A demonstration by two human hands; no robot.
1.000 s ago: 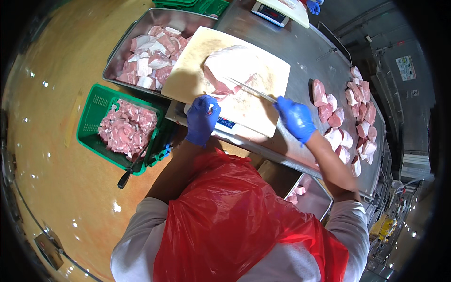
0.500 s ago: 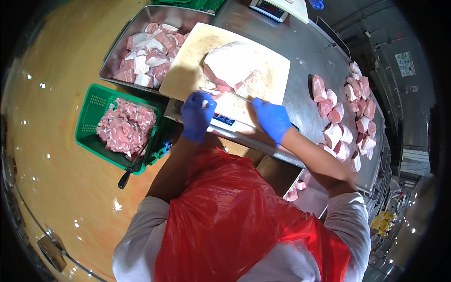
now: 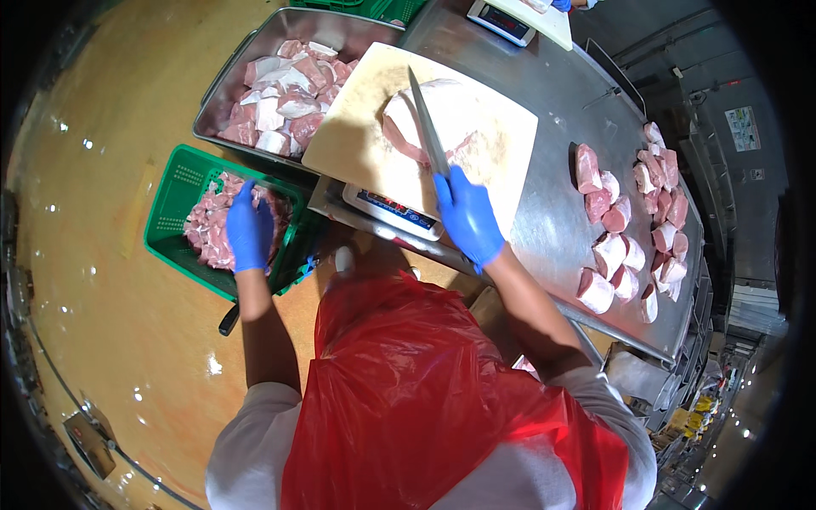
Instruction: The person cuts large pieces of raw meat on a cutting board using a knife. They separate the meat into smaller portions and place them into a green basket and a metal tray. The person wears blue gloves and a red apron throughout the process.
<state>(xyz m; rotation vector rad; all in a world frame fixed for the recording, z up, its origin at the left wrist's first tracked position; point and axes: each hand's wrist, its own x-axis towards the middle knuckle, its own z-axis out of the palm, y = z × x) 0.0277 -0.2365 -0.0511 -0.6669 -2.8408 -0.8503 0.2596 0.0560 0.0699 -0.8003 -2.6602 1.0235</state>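
Observation:
My gloved right hand (image 3: 463,212) grips a long knife (image 3: 425,119), blade pointing away from me over the large fat-covered meat piece (image 3: 399,127) on the cream cutting board (image 3: 501,144). A scale (image 3: 387,208) shows beneath the board's near edge. My gloved left hand (image 3: 249,225) is over the pale pink trimmings (image 3: 204,229) in the green perforated basket (image 3: 170,187); its fingertips are partly hidden and blurred, so I cannot see whether it holds anything.
A steel tub (image 3: 212,110) of meat chunks stands back left. Several cut pieces (image 3: 616,255) lie on the right of the steel table (image 3: 561,102). A co-worker's gloved hand (image 3: 561,7) is by another board (image 3: 552,25) and scale (image 3: 501,25). Green crates (image 3: 348,10) sit behind.
My left hand has moved left from the board's near edge to over the trimmings basket. The knife has swung from angled across to the left to pointing away over the meat.

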